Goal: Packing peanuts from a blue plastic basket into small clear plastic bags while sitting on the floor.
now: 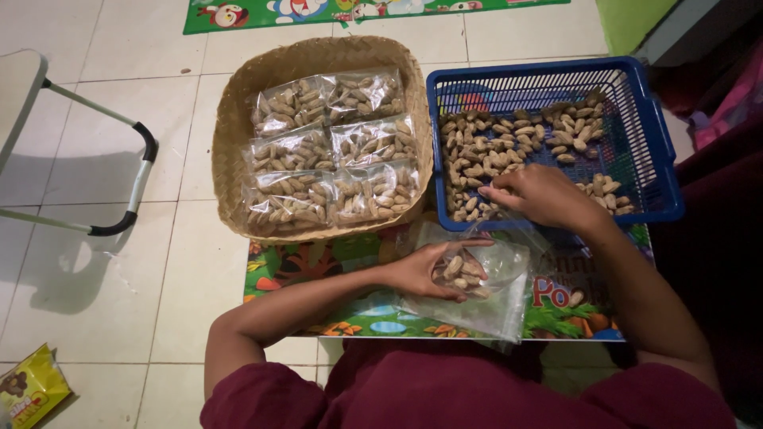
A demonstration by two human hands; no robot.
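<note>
My left hand (421, 270) holds a clear plastic bag (477, 298) open at its mouth, with a few peanuts in the shell inside it. My right hand (540, 195) reaches into the blue plastic basket (660, 159) and pinches loose peanuts (493, 151) at its near left side. The bag rests over a colourful picture mat (318, 262) on the tiled floor, just in front of the basket.
A woven tray (238, 103) to the left of the basket holds several sealed bags of peanuts (334, 151). A folding table leg (135, 183) stands at far left. A yellow snack packet (32, 385) lies at bottom left. A green mat (318, 12) lies at the top.
</note>
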